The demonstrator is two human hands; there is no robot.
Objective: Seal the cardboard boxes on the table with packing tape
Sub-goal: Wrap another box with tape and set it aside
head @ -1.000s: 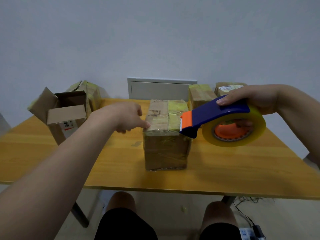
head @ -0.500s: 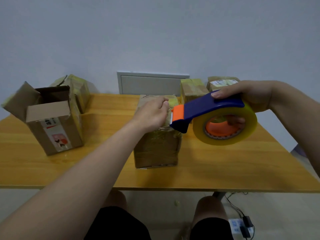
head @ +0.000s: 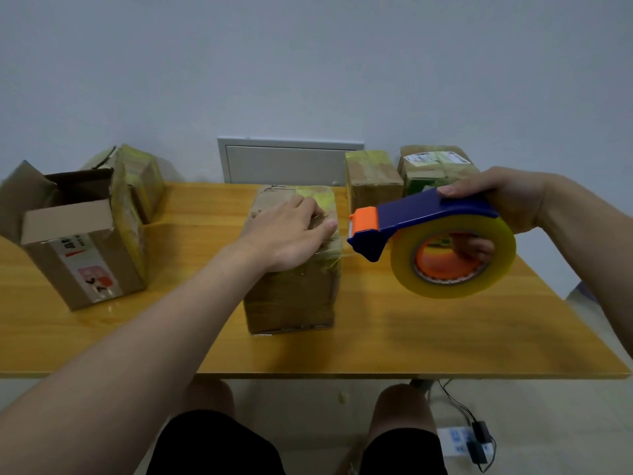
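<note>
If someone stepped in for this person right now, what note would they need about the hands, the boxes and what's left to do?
The left hand lies flat, fingers straight, pressing on top of the middle box.
The right hand grips the tape dispenser in the air, just right of that box and not touching it.
Done: the middle box is closed and taped over; the back-right boxes and the back-left box also carry tape.
Left: the open box at the left, flaps up and unsealed.
</note>
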